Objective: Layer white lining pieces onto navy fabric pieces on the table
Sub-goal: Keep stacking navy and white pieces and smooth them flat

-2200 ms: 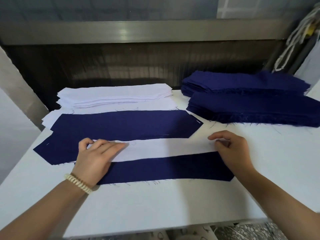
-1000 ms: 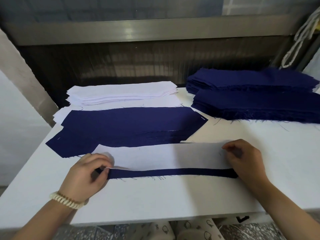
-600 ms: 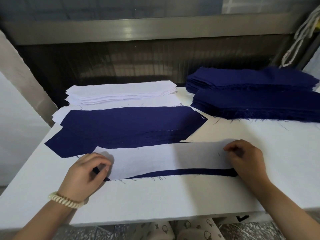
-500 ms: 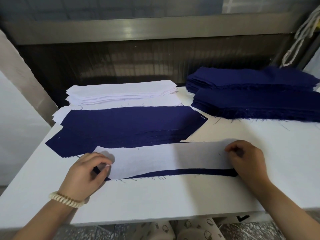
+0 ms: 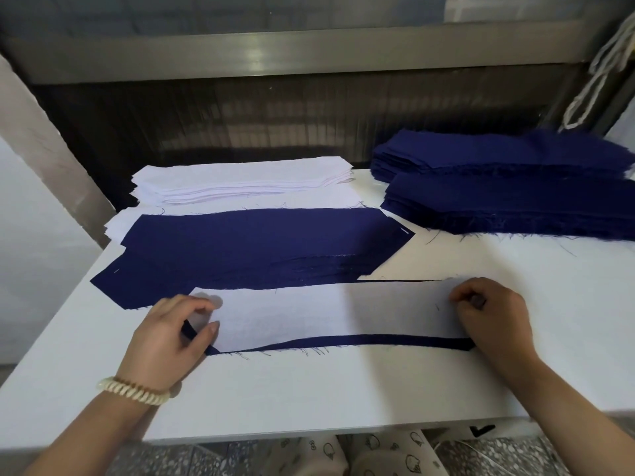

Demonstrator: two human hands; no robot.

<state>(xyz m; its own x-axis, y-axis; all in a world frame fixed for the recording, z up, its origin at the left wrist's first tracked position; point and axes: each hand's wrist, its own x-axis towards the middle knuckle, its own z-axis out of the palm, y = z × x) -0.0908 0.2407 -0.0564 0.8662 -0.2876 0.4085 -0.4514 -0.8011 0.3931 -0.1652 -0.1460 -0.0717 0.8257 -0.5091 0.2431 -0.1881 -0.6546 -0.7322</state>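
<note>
Two palms down, L hand point(image 5: 165, 341) fingers point(image 5: 192, 303) pinch white lining point(image 5: 326, 314) — R hand point(image 5: 494, 314) pinches opp. end

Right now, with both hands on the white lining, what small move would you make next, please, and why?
Probably draw the white lining a little nearer, mostly with the right hand. A strip of the navy piece shows along the near edge, widest at the right and tapering out by the left hand, so the edges do not yet line up.

White table point(image 5: 309, 400), speckled floor point(image 5: 515, 456)
</note>
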